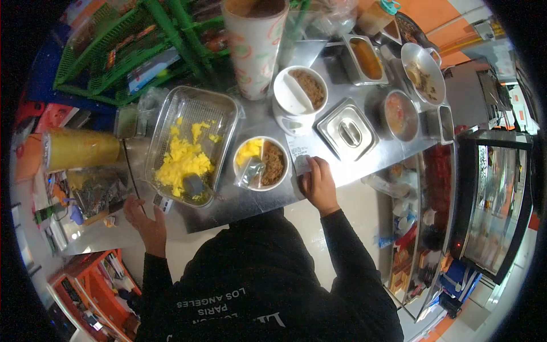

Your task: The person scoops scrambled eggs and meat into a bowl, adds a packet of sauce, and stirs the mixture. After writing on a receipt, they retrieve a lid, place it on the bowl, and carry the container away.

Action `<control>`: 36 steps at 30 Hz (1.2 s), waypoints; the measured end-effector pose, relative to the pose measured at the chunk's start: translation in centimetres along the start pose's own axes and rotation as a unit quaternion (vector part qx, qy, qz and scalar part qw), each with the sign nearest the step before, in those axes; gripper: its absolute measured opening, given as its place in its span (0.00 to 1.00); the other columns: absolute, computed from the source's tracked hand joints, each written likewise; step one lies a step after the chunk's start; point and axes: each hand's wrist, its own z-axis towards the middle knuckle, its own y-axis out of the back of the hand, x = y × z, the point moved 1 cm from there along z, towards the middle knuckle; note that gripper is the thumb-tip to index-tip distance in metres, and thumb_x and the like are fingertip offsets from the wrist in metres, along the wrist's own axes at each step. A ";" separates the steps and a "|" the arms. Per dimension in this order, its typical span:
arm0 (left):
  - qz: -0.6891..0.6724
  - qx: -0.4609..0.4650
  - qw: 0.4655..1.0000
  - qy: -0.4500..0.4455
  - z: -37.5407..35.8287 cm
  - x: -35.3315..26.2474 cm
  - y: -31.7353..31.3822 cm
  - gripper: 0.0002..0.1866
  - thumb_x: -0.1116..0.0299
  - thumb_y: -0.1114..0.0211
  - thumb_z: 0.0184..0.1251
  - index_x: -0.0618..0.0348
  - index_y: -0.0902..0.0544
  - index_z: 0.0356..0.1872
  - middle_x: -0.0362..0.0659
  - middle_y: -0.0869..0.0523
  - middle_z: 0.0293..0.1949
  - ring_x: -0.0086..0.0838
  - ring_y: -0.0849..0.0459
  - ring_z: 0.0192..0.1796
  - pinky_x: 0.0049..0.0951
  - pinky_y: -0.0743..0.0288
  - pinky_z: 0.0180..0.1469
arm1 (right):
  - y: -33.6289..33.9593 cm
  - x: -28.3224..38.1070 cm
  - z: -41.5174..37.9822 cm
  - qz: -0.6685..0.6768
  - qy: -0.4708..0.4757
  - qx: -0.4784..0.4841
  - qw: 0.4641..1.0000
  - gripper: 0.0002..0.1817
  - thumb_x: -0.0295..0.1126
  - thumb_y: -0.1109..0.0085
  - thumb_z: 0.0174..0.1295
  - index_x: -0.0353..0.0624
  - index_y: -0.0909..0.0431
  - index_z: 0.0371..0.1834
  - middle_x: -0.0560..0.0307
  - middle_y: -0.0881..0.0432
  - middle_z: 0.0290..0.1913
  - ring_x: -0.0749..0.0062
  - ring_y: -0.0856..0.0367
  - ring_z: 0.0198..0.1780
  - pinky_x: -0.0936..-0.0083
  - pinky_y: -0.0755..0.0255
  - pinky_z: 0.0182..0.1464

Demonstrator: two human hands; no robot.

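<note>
My right hand [320,185] has its fingers curled at the lower end of a printed receipt [300,150] on the steel table. Left of it stands a round white bowl [237,169] with yellow scrambled egg [249,150] on one side and brown minced meat [274,165] on the other. A small clear plastic packet [250,171] lies on top of this food. My left hand [145,222] is open and empty, fingers apart, below the near corner of a steel tray [231,114]. Scrambled egg and a dark utensil [194,185] lie in that tray.
Behind the bowl are stacked white divided bowls [292,97] and a tall stack of cups [256,51]. A lidded steel pan [347,130], a pot [401,115] and a frying pan [423,74] stand right. Green crates [114,62] are at the back left.
</note>
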 end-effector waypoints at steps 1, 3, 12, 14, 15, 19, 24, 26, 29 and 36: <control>-0.002 -0.002 1.000 0.002 0.0 0.0 0.0 0.20 0.76 0.34 0.58 0.61 0.30 0.50 0.59 0.33 0.65 0.55 0.39 0.72 0.55 0.47 0.72 | -0.1 -0.1 0.0 -0.001 0.000 0.003 1.000 0.28 0.22 0.39 0.55 0.35 0.30 0.62 0.39 0.25 0.55 0.43 0.24 0.57 0.56 0.27 0.59; -0.004 0.008 1.000 0.007 0.1 0.2 0.2 0.19 0.76 0.34 0.59 0.61 0.30 0.49 0.59 0.33 0.65 0.55 0.39 0.72 0.54 0.47 0.72 | -0.4 -0.4 0.1 -0.004 -0.002 0.010 1.000 0.28 0.23 0.39 0.55 0.34 0.30 0.62 0.39 0.25 0.56 0.43 0.25 0.57 0.56 0.27 0.59; 0.011 0.019 1.000 0.017 -0.3 0.6 0.2 0.17 0.76 0.35 0.60 0.61 0.31 0.48 0.60 0.34 0.64 0.56 0.39 0.71 0.53 0.47 0.72 | -0.3 -0.3 0.5 -0.024 0.002 0.032 0.999 0.30 0.22 0.40 0.56 0.36 0.31 0.65 0.39 0.26 0.55 0.43 0.26 0.57 0.57 0.29 0.61; 0.013 0.013 1.000 0.016 -0.4 0.5 0.1 0.17 0.76 0.36 0.60 0.61 0.31 0.48 0.60 0.34 0.64 0.56 0.39 0.71 0.53 0.48 0.72 | -0.2 -0.3 0.6 -0.022 -0.012 0.044 0.999 0.30 0.23 0.40 0.56 0.37 0.30 0.65 0.39 0.26 0.55 0.44 0.27 0.58 0.57 0.30 0.62; 0.017 0.011 1.000 0.014 -0.5 0.6 -0.1 0.17 0.76 0.36 0.60 0.61 0.31 0.48 0.60 0.34 0.64 0.56 0.39 0.72 0.53 0.48 0.72 | -0.2 -0.2 0.8 -0.021 -0.020 0.050 0.998 0.30 0.23 0.40 0.56 0.37 0.30 0.65 0.39 0.26 0.55 0.44 0.28 0.58 0.57 0.30 0.62; -0.002 0.013 1.000 0.016 -0.6 0.5 -0.3 0.18 0.76 0.36 0.59 0.61 0.31 0.49 0.60 0.35 0.64 0.56 0.40 0.72 0.54 0.49 0.72 | 0.3 0.1 1.3 -0.029 -0.032 0.074 0.996 0.27 0.24 0.40 0.59 0.37 0.29 0.64 0.41 0.26 0.56 0.46 0.27 0.59 0.58 0.30 0.62; -0.038 0.001 0.998 0.040 -0.8 -0.2 -0.1 0.19 0.75 0.35 0.60 0.61 0.31 0.51 0.60 0.35 0.65 0.55 0.41 0.72 0.54 0.49 0.72 | 1.5 0.2 1.3 0.072 -0.074 0.000 0.995 0.22 0.25 0.43 0.67 0.38 0.29 0.64 0.41 0.26 0.57 0.52 0.24 0.54 0.63 0.29 0.60; -0.050 -0.025 0.998 0.036 -0.3 -2.1 0.2 0.20 0.75 0.35 0.61 0.62 0.31 0.52 0.60 0.35 0.65 0.54 0.41 0.72 0.53 0.49 0.73 | 3.6 0.7 2.1 0.092 -0.091 -0.058 0.990 0.21 0.24 0.44 0.68 0.37 0.29 0.64 0.44 0.26 0.58 0.59 0.23 0.52 0.65 0.27 0.58; -0.106 -0.067 0.992 0.033 0.1 -3.8 0.6 0.21 0.75 0.37 0.63 0.63 0.31 0.56 0.60 0.36 0.66 0.54 0.41 0.72 0.52 0.49 0.73 | 6.8 0.3 4.6 0.191 -0.136 -0.189 0.954 0.16 0.23 0.46 0.70 0.37 0.29 0.60 0.53 0.22 0.50 0.72 0.22 0.44 0.74 0.25 0.46; -0.097 -0.096 0.991 0.017 0.7 -6.8 1.3 0.27 0.74 0.37 0.65 0.66 0.34 0.63 0.59 0.36 0.67 0.53 0.40 0.72 0.53 0.47 0.73 | 17.6 1.0 10.9 0.254 -0.151 -0.086 0.951 0.13 0.29 0.39 0.72 0.42 0.27 0.28 0.74 0.29 0.23 0.91 0.36 0.25 0.87 0.44 0.28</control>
